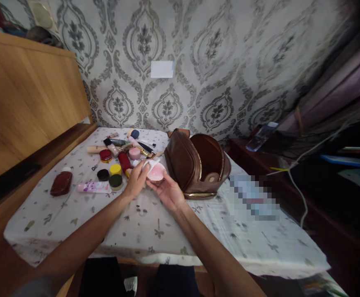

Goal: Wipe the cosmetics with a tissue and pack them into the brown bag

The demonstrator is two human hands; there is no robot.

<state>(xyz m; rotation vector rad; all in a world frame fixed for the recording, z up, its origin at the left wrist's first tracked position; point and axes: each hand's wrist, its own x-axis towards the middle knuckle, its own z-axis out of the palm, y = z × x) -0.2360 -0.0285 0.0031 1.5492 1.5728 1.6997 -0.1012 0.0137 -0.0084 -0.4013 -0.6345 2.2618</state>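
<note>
My right hand [170, 193] grips a round pink container [156, 172] from below and the side, its shiny face turned up. A white wipe or tissue [150, 164] is pinched in my left hand [136, 180] and lies against the container's upper left edge. Just right of my hands stands a brown toiletry bag [182, 165], unzipped, with its dark inside showing. Left of my hands are a pink tube [93, 187], a green-lidded jar [116, 181], a yellow jar [115, 169], a black jar [103, 175] and a red tube [124, 161].
Behind these lie a pink jar [134, 154], a red-lidded jar [105, 155] and several brushes and bottles. A dark red bottle [61, 182] lies at the far left. A wooden cabinet [34, 78] borders the left side; a clear bottle [262, 137] lies on the right.
</note>
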